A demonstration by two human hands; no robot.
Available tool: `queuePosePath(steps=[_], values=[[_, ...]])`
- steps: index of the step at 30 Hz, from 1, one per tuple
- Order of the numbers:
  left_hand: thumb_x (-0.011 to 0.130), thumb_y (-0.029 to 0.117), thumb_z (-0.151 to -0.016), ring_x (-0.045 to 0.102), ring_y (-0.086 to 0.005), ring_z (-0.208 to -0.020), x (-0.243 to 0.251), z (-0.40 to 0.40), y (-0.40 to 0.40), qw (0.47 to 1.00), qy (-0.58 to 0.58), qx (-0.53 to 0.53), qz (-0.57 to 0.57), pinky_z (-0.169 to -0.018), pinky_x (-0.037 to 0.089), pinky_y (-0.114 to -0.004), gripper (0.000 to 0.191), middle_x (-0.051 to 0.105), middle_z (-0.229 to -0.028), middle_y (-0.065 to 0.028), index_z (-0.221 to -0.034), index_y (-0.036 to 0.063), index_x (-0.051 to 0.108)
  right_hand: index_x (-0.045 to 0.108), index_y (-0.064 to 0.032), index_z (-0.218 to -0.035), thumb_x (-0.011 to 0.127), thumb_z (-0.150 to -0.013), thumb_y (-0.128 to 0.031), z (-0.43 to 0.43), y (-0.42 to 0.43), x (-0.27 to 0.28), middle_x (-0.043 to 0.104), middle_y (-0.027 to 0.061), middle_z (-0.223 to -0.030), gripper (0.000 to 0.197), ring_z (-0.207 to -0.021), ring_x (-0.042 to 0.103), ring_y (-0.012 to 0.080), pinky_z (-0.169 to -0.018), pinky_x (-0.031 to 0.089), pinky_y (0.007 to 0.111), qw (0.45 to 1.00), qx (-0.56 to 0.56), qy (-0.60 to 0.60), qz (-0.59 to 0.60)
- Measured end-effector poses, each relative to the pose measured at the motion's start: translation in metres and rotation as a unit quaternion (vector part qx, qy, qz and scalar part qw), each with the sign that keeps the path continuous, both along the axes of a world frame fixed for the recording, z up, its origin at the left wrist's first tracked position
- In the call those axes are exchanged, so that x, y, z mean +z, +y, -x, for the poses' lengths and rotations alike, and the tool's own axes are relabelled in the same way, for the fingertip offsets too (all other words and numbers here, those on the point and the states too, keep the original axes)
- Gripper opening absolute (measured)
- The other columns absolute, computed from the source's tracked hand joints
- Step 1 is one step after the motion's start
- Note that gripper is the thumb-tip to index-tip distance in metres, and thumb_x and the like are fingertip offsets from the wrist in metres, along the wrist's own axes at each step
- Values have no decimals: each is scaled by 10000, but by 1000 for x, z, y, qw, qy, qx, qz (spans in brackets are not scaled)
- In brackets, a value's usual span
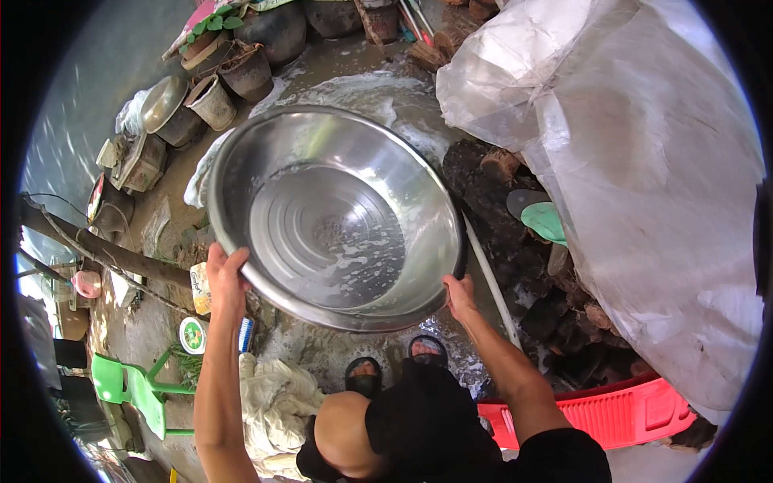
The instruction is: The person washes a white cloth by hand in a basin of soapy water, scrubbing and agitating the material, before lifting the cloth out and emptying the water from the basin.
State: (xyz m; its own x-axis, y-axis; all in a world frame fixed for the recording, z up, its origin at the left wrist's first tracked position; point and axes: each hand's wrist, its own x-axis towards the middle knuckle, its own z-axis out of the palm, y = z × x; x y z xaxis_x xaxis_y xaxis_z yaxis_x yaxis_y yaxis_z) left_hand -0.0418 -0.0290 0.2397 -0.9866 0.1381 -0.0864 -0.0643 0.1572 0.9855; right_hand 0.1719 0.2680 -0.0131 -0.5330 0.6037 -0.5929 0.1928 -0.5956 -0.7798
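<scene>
A large round stainless steel basin (326, 235) is held out in front of me, tilted so that I look into it. Thin suds and some water lie on its ringed bottom. My left hand (226, 278) grips the rim at the lower left, thumb over the edge. At the lower right, my right hand (460, 297) holds the same rim. Most fingers of both hands are hidden behind the basin. Foamy water (362, 90) spreads over the ground beyond it, and whitish cloth (208, 172) shows past its left edge.
Plant pots (247, 71) line the far left. A green plastic chair (142, 386), a white tub (193, 335), a blue brush (246, 335) and a cream cloth heap (278, 404) are at lower left. Plastic sheeting (640, 151), a white pipe (492, 281) and a red plastic piece (628, 413) lie right.
</scene>
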Motion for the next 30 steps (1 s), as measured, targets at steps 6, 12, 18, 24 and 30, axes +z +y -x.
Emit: queuePosePath(steps=[6,12,18,24,30], values=[[532,76,-801,510,-97,-538,-58,-24,-69,991,-118,35,-45,-370,359,-209,150,578,-798,-44,-942,60,486,509,-60,-938,486,-877,-458,-17,46,1,551,86,-682,404,-549,575,203,-382,467,322,993,107,-20,-50],[565,76,-804,524,-129,-471,-117,-70,-106,974,-207,70,-63,-366,412,-232,136,585,-727,-46,-922,51,503,472,-34,-1097,561,-833,-370,-86,87,-118,603,190,-989,436,-942,592,356,-784,476,483,745,230,-486,-395],[580,82,-805,470,-108,-449,-162,-121,-108,936,-333,117,2,-373,425,-234,158,532,-691,-9,-945,98,509,418,-43,-1119,601,-776,-288,-104,99,-128,573,179,-1007,460,-931,590,364,-762,490,468,646,315,-523,-458],[596,88,-805,503,-121,-467,-194,-140,-116,931,-350,92,-49,-379,426,-239,170,550,-686,-23,-951,88,507,430,-61,-1009,573,-772,-260,-122,62,-34,580,228,-888,340,-792,588,421,-699,476,498,728,252,-383,-510],[594,73,-806,551,-193,-448,-213,-143,-110,923,-373,62,-78,-378,452,-280,166,586,-667,-81,-948,30,518,416,-38,-954,588,-784,-250,-164,45,46,545,231,-909,322,-743,568,438,-648,460,510,729,210,-341,-556]])
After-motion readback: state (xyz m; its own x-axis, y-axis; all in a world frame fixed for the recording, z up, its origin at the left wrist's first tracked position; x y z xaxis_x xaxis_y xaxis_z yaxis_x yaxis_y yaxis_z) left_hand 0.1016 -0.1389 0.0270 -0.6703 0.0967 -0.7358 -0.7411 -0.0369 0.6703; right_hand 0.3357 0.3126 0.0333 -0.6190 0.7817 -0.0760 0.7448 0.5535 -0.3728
